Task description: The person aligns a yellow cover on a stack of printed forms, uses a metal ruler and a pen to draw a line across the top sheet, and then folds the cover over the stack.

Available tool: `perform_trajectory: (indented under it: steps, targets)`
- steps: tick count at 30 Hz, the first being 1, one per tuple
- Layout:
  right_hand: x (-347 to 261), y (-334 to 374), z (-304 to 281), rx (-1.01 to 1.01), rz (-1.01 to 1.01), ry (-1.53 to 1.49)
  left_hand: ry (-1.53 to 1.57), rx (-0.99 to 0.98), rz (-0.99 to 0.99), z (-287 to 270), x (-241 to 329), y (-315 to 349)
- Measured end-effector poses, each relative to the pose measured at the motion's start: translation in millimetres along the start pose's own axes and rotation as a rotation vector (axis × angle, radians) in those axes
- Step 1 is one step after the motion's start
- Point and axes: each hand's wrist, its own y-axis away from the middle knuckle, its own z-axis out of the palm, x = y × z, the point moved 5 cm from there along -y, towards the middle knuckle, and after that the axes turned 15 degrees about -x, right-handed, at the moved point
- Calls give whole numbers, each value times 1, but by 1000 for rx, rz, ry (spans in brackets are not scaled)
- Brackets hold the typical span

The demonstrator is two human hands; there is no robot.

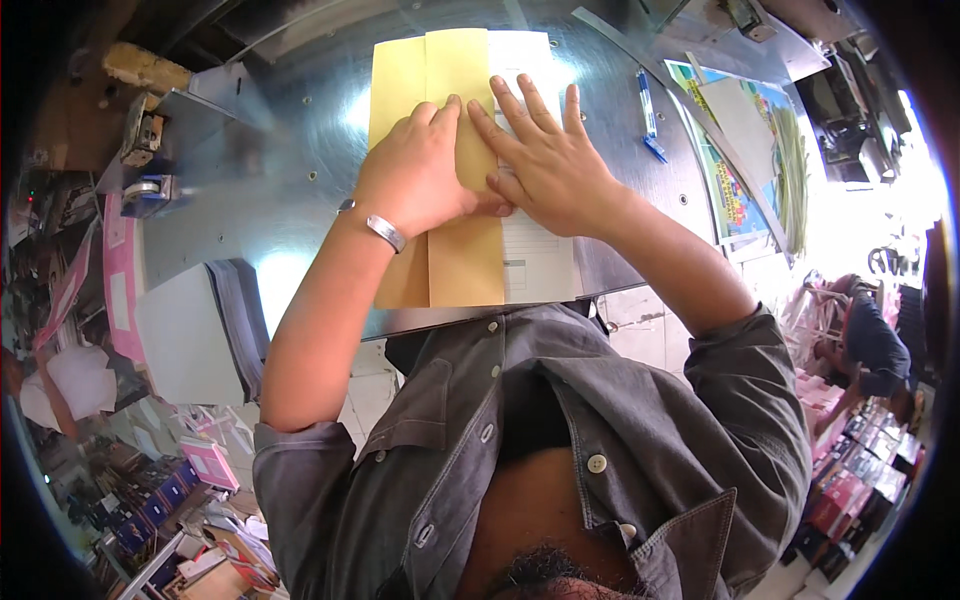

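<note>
A yellow sheet [465,270] lies before me on the metal table, with a lengthwise fold or overlapping edge down its middle. White printed sheets [540,262] show along its right side. My left hand [412,175] rests on the yellow sheet, fingers bent slightly and thumb stretched out to the right. Spread flat, my right hand [555,165] lies across the white sheets, its index finger on the yellow edge. The two thumbs meet or nearly touch near that edge. Neither hand visibly grips anything.
The metal table [300,130] has small bolts in its surface. A blue and white pen [648,115] lies to the right, near colourful printed sheets [725,170] and a metal strip. A thick paper stack [195,325] sits at left. Other people are at both sides.
</note>
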Motion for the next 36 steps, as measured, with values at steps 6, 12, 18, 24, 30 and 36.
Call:
perform_trajectory:
  steps: [6, 12, 18, 24, 30, 36]
  targets:
    - [52, -69, 9, 34, 183, 21, -21, -54, 11, -4, 3, -3]
    - [93, -126, 9, -80, 284, -75, -39, -69, 41, 1, 10, 15]
    - [98, -128, 9, -67, 296, -120, -61, -57, 105, 15, 20, 44]
    - [71, -99, 9, 29, 236, 19, 10, -29, 136, 15, 20, 50]
    - [-21, 26, -8, -80, 2, 30, 53, 16, 208, 4, 14, 47]
    - [-59, 58, -20, -39, -66, -175, 163, 24, 402, -36, -26, -44]
